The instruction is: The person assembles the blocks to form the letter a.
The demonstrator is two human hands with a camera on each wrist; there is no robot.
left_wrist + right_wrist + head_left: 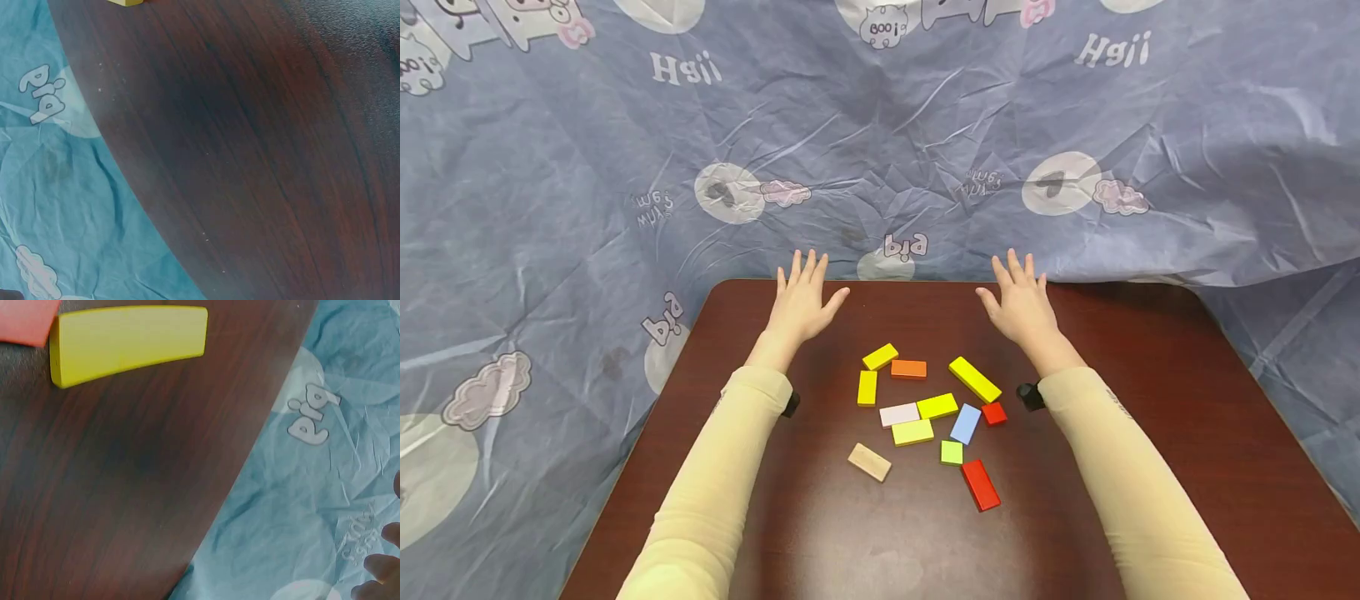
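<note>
My left hand [800, 307] is stretched out near the table's far edge, fingers spread, holding nothing. On the other side my right hand [1021, 304] lies the same way, fingers straight and apart; some of its fingertips [381, 567] show in the right wrist view. Between and nearer than the hands lie several blocks. Closest to the right hand is a long yellow block [974, 380], with a small red block [994, 413] by its end. A short yellow block [880, 357] and an orange block [908, 369] are nearest the left hand.
Lower down lie a white block [898, 415], a blue block [966, 424], a green block [951, 452], a wooden block [869, 462] and a red oblong block [981, 485]. Behind the dark brown table [865, 542] hangs a printed grey-blue cloth [880, 125].
</note>
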